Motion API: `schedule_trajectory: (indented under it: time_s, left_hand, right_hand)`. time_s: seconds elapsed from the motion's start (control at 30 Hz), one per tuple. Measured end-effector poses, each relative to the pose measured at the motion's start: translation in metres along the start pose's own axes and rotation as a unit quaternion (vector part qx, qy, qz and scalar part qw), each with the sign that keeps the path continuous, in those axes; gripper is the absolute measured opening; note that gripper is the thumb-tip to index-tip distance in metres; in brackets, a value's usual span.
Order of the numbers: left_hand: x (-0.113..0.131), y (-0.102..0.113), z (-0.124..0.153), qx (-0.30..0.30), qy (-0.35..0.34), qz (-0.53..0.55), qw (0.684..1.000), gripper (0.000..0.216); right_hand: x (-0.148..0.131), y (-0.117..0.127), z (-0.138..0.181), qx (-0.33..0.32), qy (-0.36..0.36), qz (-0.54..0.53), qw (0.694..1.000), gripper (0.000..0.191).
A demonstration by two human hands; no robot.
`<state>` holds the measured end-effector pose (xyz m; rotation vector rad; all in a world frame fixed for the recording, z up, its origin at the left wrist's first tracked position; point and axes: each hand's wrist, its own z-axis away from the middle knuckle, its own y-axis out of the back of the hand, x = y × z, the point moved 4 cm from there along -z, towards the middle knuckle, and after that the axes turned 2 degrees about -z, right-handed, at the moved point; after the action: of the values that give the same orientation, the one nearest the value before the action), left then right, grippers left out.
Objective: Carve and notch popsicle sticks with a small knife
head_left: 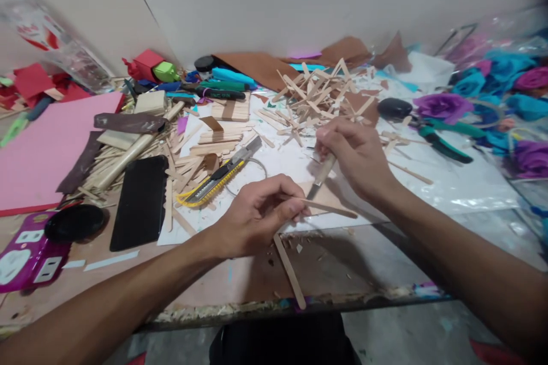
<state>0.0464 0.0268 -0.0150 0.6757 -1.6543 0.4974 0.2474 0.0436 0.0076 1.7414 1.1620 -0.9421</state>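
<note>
The wooden stick (331, 207) is thin, flat and pale, of a light yellowish colour, and its free end is rounded. It looks plain, without paint. It is in the left hand (261, 214): the thumb and the bent forefinger are pinching it at one end, and the rest of it comes out beyond the fingertips, pointing to the right and a little towards the person.

The right hand (355, 151) has its fingers curled around the handle of a small knife (324, 173), which looks wooden. The blade slants down to the stick, just beside the left fingertips; whether the edge is touching the wood, I cannot tell. The held part of the stick is partly hidden by the left thumb.

Below the left fingers, a second stick (290, 271) of the same pale wood slants towards the near edge of the tabletop (192, 291). Its upper end is near the hand, and I cannot tell if the hand touches it. Small shavings are scattered near it. To the left of the left fingers lies a yellow cutter (216, 177), and beyond the right fingers is a loose heap of sticks (314, 94).
</note>
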Motion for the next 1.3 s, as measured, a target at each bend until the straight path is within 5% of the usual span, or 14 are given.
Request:
schedule_trajectory:
  time_s: [0.17,0.4,0.53,0.7,0.8,0.87,0.97,1.1,1.2,1.3]
  left_hand:
    - [0.001,-0.001,-0.001,-0.008,0.038,0.064,0.997,0.02]
    - [0.004,0.0,-0.005,0.009,0.041,0.088,0.995,0.023]
    - [0.002,0.0,-0.004,0.036,0.052,0.114,0.991,0.019]
    - [-0.001,0.0,-0.003,0.048,0.075,0.124,0.988,0.017]
    - [-0.002,0.001,-0.002,0.063,0.078,0.105,0.989,0.019]
    - [-0.002,0.005,-0.001,0.082,0.059,0.042,0.994,0.019]
    - [0.004,0.012,0.002,0.097,-0.061,-0.185,0.976,0.017]
    - [0.007,0.009,0.006,0.012,-0.187,-0.481,0.856,0.02]
    - [0.005,0.008,0.007,-0.014,-0.176,-0.545,0.82,0.02]
    - [0.008,0.007,0.007,-0.014,-0.181,-0.555,0.812,0.019]
  right_hand:
    - [-0.015,0.0,0.0,-0.101,0.149,0.12,0.976,0.048]
    - [-0.008,-0.018,0.012,-0.255,0.196,0.111,0.94,0.05]
    - [-0.003,-0.017,0.013,-0.261,0.186,0.144,0.936,0.05]
    - [0.007,-0.008,0.007,-0.209,0.056,0.213,0.953,0.057]
    - [0.0,-0.002,-0.001,-0.192,0.058,0.271,0.941,0.059]
    - [-0.011,0.006,-0.005,-0.206,0.075,0.3,0.929,0.057]
    - [-0.021,0.025,-0.01,-0.261,0.044,0.343,0.901,0.047]
    - [-0.01,0.058,-0.007,-0.336,-0.083,0.357,0.868,0.036]
    - [0.007,0.071,0.003,-0.38,-0.191,0.346,0.836,0.037]
    - [0.009,0.069,0.006,-0.39,-0.174,0.358,0.83,0.033]
